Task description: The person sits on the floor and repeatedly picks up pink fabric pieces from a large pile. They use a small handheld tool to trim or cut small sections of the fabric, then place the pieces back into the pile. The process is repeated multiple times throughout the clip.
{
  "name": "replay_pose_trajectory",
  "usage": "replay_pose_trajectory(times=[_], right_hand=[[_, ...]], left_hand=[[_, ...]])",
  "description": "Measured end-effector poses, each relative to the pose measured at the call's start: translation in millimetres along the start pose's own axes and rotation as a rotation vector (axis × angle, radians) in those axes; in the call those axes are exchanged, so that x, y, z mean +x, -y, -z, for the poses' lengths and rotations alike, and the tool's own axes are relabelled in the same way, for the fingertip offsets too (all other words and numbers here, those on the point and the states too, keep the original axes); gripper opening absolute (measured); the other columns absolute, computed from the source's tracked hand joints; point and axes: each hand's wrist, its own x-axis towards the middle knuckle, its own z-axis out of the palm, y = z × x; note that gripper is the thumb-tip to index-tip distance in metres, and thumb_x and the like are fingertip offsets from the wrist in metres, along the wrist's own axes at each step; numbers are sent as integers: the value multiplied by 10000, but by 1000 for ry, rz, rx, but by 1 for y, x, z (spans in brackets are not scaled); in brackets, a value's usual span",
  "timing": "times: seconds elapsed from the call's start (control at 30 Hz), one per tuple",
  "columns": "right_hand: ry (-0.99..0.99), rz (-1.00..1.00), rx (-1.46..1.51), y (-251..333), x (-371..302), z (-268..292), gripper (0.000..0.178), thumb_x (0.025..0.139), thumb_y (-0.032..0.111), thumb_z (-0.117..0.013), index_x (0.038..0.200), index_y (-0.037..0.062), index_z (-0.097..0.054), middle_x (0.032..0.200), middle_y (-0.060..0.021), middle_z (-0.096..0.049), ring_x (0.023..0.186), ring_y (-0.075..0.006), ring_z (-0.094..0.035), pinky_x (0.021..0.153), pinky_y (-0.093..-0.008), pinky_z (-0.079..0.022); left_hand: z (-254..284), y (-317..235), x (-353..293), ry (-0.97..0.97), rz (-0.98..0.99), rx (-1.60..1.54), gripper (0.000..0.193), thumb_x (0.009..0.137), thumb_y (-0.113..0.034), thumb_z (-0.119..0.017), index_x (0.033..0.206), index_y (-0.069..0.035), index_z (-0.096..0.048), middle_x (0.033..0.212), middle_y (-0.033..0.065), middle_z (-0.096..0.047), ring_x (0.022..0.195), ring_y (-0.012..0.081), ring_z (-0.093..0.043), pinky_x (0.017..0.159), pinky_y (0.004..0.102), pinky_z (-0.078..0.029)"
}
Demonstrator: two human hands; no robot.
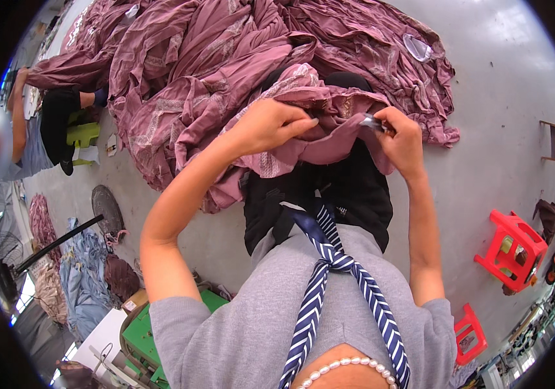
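Observation:
Across my lap lies a section of mauve fabric [326,146] with a pale patterned band, raised between both hands. My left hand [274,128] is closed on an edge of it, thumb pressed toward the fingers. My right hand [399,141] is closed round a small dark-and-silver metal tool [371,122], which looks like thread snips; most of it is hidden in the fingers. The tool's tip rests at the cloth's edge. Beyond my knees, a large heap of the same mauve fabric [219,71] spreads over the floor.
At the left, another person [28,136] sits on a green stool [83,134] beside the heap. A red plastic stool [514,249] stands on the right, with another red stool [470,334] nearer. A fan [8,266] and blue cloth [86,279] are at the lower left.

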Motion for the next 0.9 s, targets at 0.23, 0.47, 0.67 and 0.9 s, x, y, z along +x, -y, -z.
replay_pose_trajectory(times=[0.23, 0.47, 0.67, 0.9], right_hand=[[-46, -77, -1, -25, 23, -11, 238, 755, 110, -734, 954, 29, -631, 823, -100, -644, 685, -210, -615, 621, -311, -484], [-205, 466, -77, 60, -6, -49, 423, 702, 302, -774, 1012, 73, -600, 985, -72, -636, 884, -274, -621, 747, -346, -520], [-132, 443, -98, 32, 2, -53, 304, 625, -38, -623, 909, 67, -631, 956, -51, -641, 845, -262, -608, 711, -344, -511], [255, 199, 194, 44, 47, -1, 195, 684, 65, -656, 866, 6, -624, 790, -116, -623, 724, -269, -603, 649, -332, -475]], left_hand=[[-3, 33, -12, 142, 90, -565, 242, 890, -258, -662, 912, -17, -654, 756, -22, -616, 652, 47, -514, 605, 203, -411], [-2, 42, -4, -2, 196, -1065, 144, 915, -186, -616, 942, -45, -623, 803, -65, -580, 697, -3, -483, 621, 156, -379], [-4, 44, -4, 51, 130, -1060, 136, 890, -175, -656, 927, -46, -636, 829, -51, -614, 718, 6, -532, 646, 153, -426], [0, 18, -1, 171, 42, -986, 195, 885, -100, -653, 1051, 2, -639, 911, -16, -633, 797, 20, -563, 731, 151, -441]])
